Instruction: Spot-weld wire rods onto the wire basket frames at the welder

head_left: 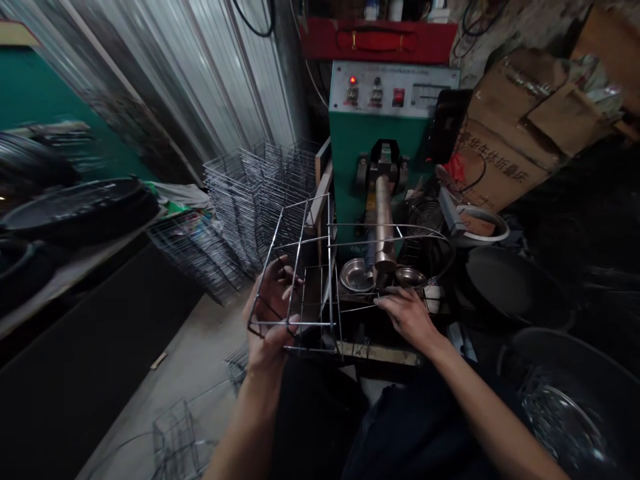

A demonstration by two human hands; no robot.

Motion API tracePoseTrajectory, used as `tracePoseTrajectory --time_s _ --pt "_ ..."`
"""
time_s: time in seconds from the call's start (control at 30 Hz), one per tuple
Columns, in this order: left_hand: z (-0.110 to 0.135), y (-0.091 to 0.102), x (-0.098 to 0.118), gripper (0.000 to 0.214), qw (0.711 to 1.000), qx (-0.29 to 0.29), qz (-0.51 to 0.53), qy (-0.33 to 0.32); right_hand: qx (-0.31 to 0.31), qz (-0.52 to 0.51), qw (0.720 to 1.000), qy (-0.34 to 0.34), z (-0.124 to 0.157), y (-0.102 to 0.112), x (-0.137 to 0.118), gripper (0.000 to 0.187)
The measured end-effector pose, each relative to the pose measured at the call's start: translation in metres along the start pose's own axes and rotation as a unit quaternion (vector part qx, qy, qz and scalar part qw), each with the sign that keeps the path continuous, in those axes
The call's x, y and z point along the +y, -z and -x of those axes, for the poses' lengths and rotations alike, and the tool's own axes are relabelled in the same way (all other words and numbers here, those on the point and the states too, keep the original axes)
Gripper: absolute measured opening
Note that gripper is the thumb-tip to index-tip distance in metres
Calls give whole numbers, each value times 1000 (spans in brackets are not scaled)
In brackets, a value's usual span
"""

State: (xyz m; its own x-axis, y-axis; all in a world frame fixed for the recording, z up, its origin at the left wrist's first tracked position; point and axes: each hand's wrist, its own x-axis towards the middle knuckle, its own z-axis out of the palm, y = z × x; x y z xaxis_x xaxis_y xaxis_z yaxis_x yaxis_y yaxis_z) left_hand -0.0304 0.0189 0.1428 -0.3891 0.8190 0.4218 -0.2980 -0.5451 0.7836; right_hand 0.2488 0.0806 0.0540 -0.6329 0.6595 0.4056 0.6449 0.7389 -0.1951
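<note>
And here's the wire frame (331,280), up in front of the person's lap, long axis running left to right, its curved end reaching past the copper-coloured rod (384,217). The left hand (270,297) is wrapped around the boxy end; the right hand (411,317), nearer the rod and just below its tip, has fingertips at the lower wires (whether pinched tight, I can't tell). Behind the rod stands the green machine (345,160), red light glowing; stacked wire racks (240,207) rise to its left.

The wire frame (331,280) is silver-grey, the machine (347,153) green, and the carton (520,127) brown with dark lettering (493,157).
</note>
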Motion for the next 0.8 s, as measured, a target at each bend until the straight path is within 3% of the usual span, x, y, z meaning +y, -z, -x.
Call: tracePoseTrajectory --time_s 0.57,0.8 --pt "-5 0 1 78 1000 -7 5 -5 21 -11 1000 18 -9 4 4 44" --pt "-14 -2 -1 78 1000 -18 14 -15 -3 9 1000 -10 -15 7 4 44"
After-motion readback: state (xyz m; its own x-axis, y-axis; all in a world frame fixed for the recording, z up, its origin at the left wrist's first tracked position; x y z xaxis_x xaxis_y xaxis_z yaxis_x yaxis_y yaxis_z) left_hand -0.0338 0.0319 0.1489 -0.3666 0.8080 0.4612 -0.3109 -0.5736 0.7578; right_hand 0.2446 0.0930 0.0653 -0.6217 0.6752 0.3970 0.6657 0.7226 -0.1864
